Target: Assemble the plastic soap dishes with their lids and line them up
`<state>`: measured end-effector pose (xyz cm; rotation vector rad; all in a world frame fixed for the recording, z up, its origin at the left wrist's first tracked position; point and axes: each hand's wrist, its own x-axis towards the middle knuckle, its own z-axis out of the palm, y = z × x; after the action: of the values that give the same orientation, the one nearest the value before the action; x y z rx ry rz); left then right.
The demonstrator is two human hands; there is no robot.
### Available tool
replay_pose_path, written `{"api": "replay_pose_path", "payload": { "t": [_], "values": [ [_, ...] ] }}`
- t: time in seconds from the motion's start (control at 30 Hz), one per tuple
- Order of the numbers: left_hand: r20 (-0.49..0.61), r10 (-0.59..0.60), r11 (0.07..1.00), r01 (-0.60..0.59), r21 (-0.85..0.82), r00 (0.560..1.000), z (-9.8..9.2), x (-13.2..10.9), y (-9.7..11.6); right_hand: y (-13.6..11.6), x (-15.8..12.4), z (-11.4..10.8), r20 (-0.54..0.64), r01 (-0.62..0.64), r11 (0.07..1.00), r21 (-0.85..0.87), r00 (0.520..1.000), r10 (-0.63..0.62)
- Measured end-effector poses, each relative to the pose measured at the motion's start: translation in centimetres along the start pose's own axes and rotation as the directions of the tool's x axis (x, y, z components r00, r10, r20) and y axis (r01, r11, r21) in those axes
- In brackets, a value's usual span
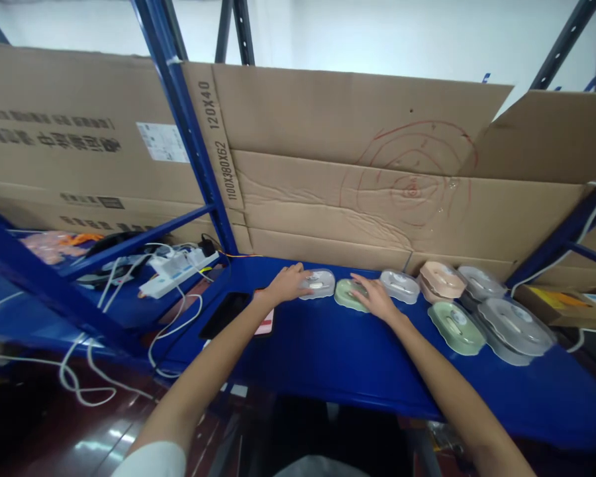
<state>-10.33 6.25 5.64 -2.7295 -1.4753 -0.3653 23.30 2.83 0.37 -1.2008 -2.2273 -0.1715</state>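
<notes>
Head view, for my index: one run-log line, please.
left hand: at clear container's left end | right hand: over green container's right side | surface: blue shelf

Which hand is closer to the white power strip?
The left hand. It is to the right of the white power strip, at a clear container; the right hand is farther right, on a green container.

Left forearm (213,361) and right forearm (442,374), both bare, extend forward and converge toward the midline. The left hand (289,283) and right hand (376,298) lie palm-down at similar reach, well apart, fingers directed inward, thumbs nearer the body.
</notes>
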Motion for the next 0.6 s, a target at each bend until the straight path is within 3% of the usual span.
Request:
{"api": "replay_pose_path", "payload": {
  "t": [0.17,0.43,0.53,0.6],
  "values": [
    [-0.026,-0.025,0.999,0.024,-0.025,0.999,0.6,0.8,-2.5,0.1,-0.9,0.4,-0.155,-0.086,0.996,-0.008,0.984,0.084],
    [-0.161,-0.133,0.99,0.125,-0.06,0.978,2.0,0.7,-4.4,-3.1,-2.2,0.9,-0.001,0.032,0.998,-0.046,0.999,-0.032],
    [-0.204,-0.107,0.993,0.093,-0.076,0.973,2.5,0.3,-3.7,-3.0,-2.0,1.3,0.036,0.039,0.998,-0.04,0.999,-0.038],
    [-0.173,-0.037,0.995,0.02,-0.096,0.984,2.8,0.0,-2.8,-2.8,-2.0,1.3,0.053,0.035,0.999,-0.031,0.998,-0.033]
  ]
}}
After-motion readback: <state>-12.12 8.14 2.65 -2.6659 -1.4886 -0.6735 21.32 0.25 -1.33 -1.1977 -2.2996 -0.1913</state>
